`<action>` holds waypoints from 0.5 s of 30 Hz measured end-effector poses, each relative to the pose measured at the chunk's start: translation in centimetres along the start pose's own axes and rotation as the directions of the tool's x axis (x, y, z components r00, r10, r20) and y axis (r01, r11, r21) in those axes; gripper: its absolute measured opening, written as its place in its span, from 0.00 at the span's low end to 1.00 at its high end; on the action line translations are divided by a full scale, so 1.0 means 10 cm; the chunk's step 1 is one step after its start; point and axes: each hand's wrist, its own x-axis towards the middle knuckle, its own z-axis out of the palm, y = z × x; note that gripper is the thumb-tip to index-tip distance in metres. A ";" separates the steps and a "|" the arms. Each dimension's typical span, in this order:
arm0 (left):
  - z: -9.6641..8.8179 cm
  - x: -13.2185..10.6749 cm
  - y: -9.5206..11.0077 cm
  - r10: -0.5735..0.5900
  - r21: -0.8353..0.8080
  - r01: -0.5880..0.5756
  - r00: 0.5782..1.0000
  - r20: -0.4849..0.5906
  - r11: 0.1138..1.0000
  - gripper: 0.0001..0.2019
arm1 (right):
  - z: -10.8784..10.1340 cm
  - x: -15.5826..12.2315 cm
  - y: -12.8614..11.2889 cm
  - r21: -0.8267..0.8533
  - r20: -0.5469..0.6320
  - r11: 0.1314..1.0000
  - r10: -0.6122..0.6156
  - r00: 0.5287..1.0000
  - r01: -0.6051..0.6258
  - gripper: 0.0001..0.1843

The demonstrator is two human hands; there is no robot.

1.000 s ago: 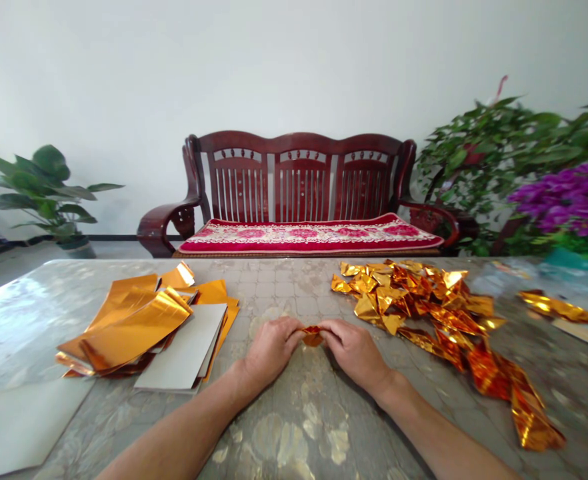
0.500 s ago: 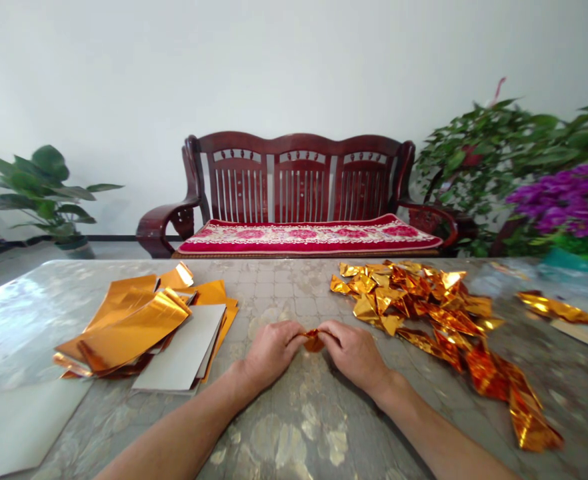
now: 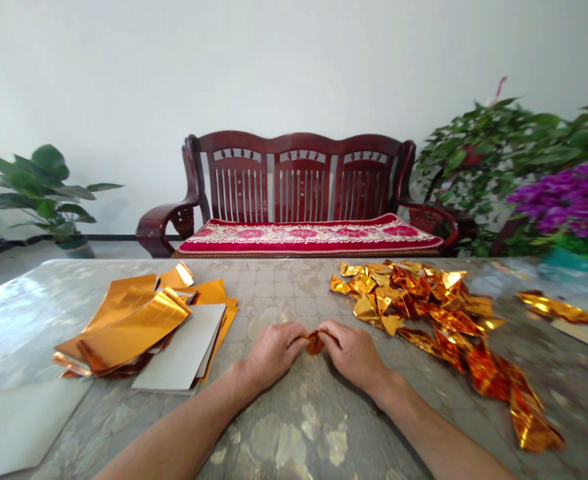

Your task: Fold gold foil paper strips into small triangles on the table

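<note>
In the middle of the table, my left hand (image 3: 273,355) and my right hand (image 3: 354,355) pinch a small folded piece of gold foil (image 3: 315,342) between their fingertips. The fingers hide much of it. To my right lies a loose heap of crumpled, folded gold foil (image 3: 414,307), close to my right hand but apart from it. To my left is a stack of flat gold foil sheets (image 3: 134,327), beside a grey card (image 3: 181,350).
The marble-patterned table (image 3: 284,287) has a glossy cover. A gold foil strip (image 3: 559,309) lies at its far right. Beyond the table stand a dark wooden bench with a red cushion (image 3: 294,193), potted plants and purple flowers (image 3: 569,200).
The small foil piece has shifted slightly toward me between my fingertips, and both hands have moved a little with it. The heap and stack stay in place.
</note>
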 end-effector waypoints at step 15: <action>0.06 -0.05 0.01 -0.005 0.035 0.007 0.998 -0.067 0.999 0.08 | 0.02 -0.01 0.01 0.093 -0.002 0.996 -0.014 1.000 0.014 0.10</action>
